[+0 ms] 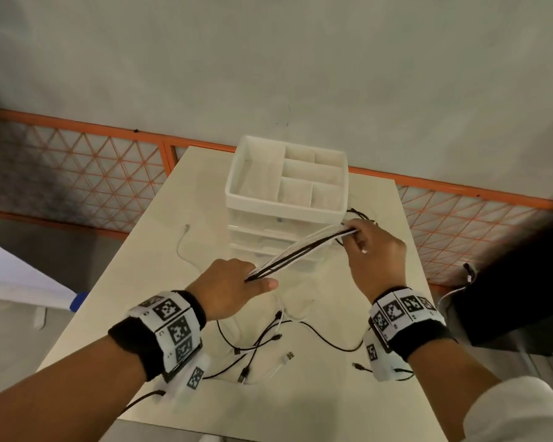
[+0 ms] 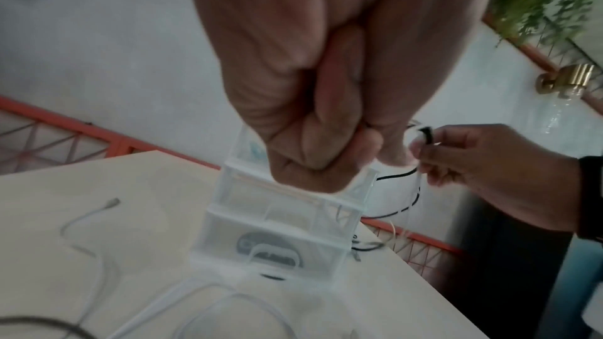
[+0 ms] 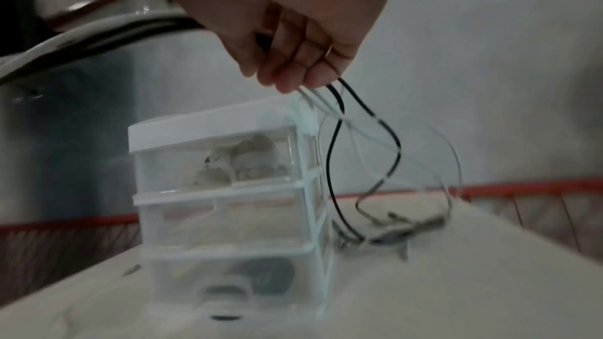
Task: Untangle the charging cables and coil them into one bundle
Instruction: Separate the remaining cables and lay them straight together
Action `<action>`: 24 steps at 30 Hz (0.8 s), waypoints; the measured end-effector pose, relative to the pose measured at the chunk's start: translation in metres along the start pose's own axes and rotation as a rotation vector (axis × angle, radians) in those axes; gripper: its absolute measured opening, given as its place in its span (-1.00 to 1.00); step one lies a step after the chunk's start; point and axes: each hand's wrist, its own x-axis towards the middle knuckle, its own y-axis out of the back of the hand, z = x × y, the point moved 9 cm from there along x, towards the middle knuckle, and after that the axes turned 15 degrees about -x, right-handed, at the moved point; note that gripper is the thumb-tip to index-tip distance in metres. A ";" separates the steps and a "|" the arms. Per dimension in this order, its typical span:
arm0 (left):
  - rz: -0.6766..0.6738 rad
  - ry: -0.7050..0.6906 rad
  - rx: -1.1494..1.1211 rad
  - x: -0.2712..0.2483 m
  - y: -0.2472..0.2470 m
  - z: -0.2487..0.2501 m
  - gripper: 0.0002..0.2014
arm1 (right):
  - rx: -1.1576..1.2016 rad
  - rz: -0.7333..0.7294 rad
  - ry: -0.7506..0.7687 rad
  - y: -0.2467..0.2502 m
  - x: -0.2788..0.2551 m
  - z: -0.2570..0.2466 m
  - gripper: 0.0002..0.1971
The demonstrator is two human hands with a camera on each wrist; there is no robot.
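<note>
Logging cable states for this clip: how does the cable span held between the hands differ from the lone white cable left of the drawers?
The held span is several black and white cables, lifted and pulled straight; the lone cable is single, white, lying curved on the table, untouched. Both are thin charging cables.

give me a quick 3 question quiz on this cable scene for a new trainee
1. True or false: both hands grip the same run of black and white cables.
2. What stands on the table behind the hands?
A. a laptop
B. a white drawer unit
C. a cardboard box
3. Fill in: the cable ends near the wrists lie loose on the ____.

Key:
1. True. The left hand and the right hand each hold one end of the run, stretched between them above the table.
2. B
3. table
</note>
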 end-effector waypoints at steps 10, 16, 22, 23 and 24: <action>0.079 -0.017 -0.169 -0.002 -0.004 0.002 -0.57 | 0.052 -0.910 0.083 -0.089 -0.074 -0.041 -0.73; -0.094 0.161 0.173 -0.003 -0.017 -0.034 -0.60 | -0.072 -0.395 -0.014 -0.062 -0.036 -0.022 -0.90; -0.082 0.066 -0.118 0.005 -0.024 -0.032 -0.80 | 0.084 -0.375 -0.005 -0.080 -0.061 -0.044 -0.90; -0.135 0.110 -0.169 0.003 -0.029 -0.038 -0.79 | 0.125 -0.364 -0.053 -0.081 -0.064 -0.039 -0.88; -0.168 0.163 -0.212 0.001 -0.032 -0.046 -0.78 | 0.151 -0.369 -0.084 -0.083 -0.069 -0.038 -0.82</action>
